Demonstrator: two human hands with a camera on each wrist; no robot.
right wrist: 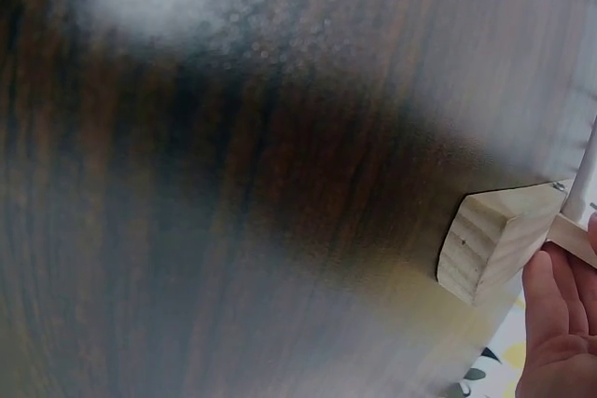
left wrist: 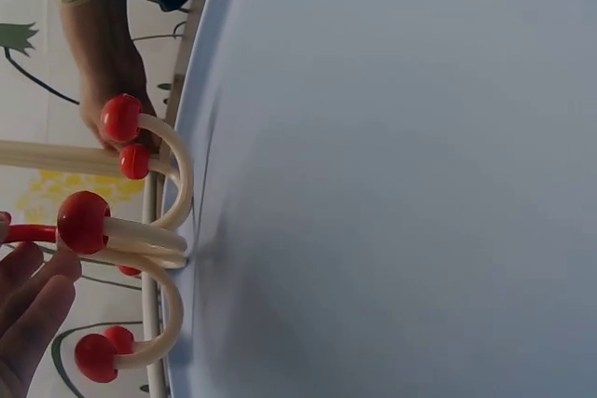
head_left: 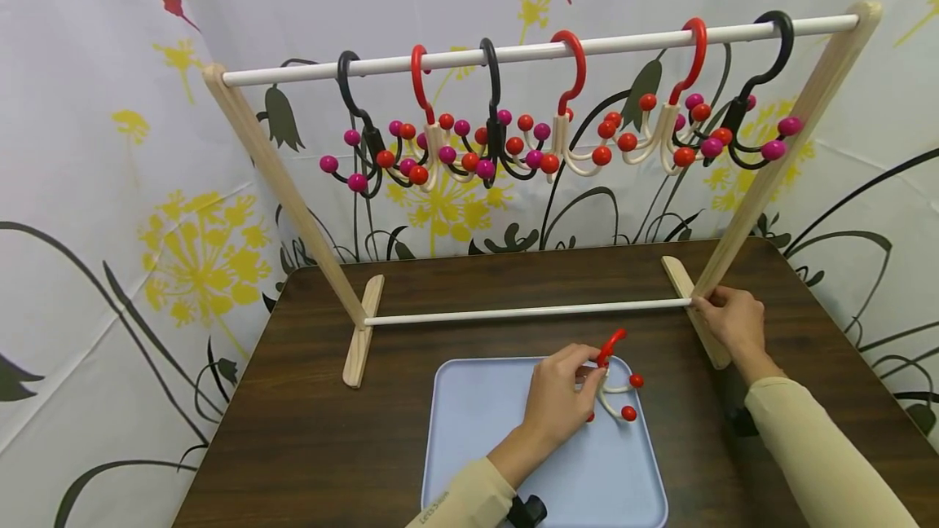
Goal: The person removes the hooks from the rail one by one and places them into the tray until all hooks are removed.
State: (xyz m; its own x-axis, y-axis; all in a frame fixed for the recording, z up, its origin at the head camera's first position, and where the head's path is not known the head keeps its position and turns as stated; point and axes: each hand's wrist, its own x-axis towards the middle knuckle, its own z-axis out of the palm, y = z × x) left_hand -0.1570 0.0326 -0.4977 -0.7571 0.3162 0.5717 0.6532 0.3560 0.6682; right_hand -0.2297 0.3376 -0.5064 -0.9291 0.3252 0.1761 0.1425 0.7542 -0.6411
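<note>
My left hand pinches a rotating claw-style hook hanger just below its red hook, above the light blue tray. Curved cream arms tipped with red balls hang below the hook in the left wrist view, close to the tray's rim. At the lower right, my right hand grips the base of the right post of a wooden rack, near the lower white bar. The post's wooden foot rests on the table beside those fingers.
Several similar hangers hang along the white top rail, black hooks alternating with red hooks. The rack's left foot stands on the dark wooden table. A flower-patterned curtain hangs behind.
</note>
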